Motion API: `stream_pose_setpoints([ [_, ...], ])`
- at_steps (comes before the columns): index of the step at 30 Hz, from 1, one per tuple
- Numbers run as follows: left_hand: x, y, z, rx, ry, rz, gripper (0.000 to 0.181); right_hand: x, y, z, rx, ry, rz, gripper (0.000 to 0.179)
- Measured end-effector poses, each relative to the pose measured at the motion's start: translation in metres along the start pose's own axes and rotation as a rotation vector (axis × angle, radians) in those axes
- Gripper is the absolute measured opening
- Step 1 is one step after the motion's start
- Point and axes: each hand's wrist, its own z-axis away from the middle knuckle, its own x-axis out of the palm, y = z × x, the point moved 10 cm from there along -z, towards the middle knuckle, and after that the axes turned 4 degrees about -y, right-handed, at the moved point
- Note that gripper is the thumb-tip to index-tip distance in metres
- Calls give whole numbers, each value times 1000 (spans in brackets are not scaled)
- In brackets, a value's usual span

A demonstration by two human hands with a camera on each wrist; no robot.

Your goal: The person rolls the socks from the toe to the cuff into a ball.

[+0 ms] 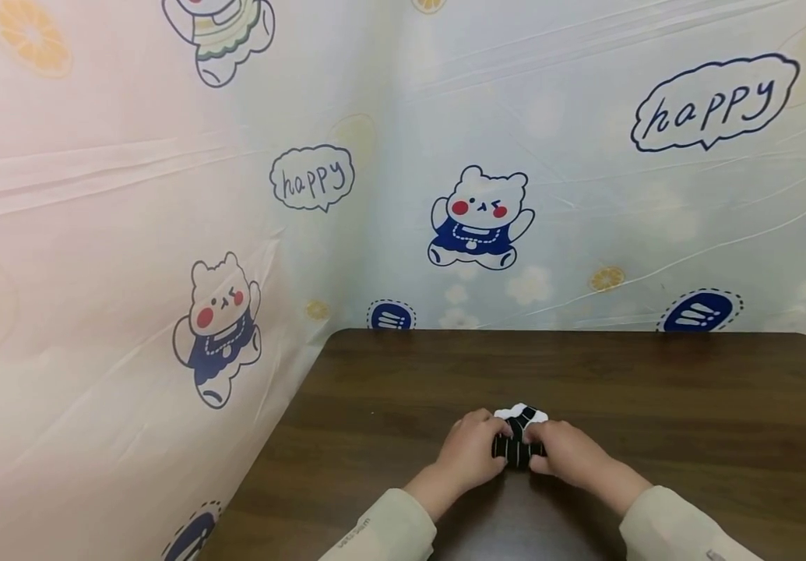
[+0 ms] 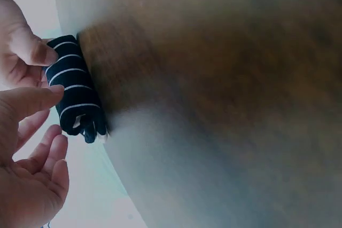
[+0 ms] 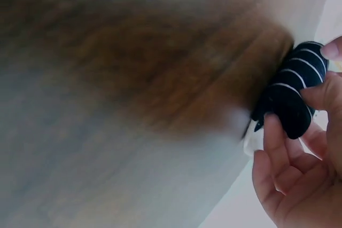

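Black socks with thin white stripes (image 1: 513,452) lie on the table, their near part rolled into a bundle and a white-and-black part spread out beyond it. My left hand (image 1: 471,449) grips the left end of the roll, and my right hand (image 1: 572,454) grips the right end. In the left wrist view, the left thumb presses on the striped roll (image 2: 74,81) while the fingers curl near its open end. The right wrist view has the right thumb on the striped side of the roll (image 3: 293,81) and a fingertip at its end.
The dark brown wooden table (image 1: 388,389) reaches back to a printed curtain (image 1: 585,218) with cartoon bears and the word "happy". Another stretch of curtain (image 1: 129,312) runs along the table's left edge. Light sleeves (image 1: 392,526) cover both forearms.
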Motion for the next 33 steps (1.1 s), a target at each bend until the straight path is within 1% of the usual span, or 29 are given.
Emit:
stream_pose_setpoints([
  [5,-1,8,1,63,24,-67,28,0,2,0,-5,-20,-44,17],
  [9,1,11,1,89,29,-121,28,0,3,0,-12,-23,-60,17],
  [14,4,12,0,98,30,-169,30,-1,3,0,-17,-17,-72,17],
  [21,11,13,-4,80,18,-211,32,0,8,2,42,-17,-98,15],
  [24,10,14,-6,72,21,-230,30,-2,13,4,91,8,-64,16],
  [25,10,14,-6,70,24,-227,30,-3,13,5,102,20,-41,18],
  [28,9,11,-8,44,6,-196,29,-10,13,9,125,65,40,28],
  [33,12,3,-15,7,-57,-115,27,-18,6,14,96,120,137,37],
])
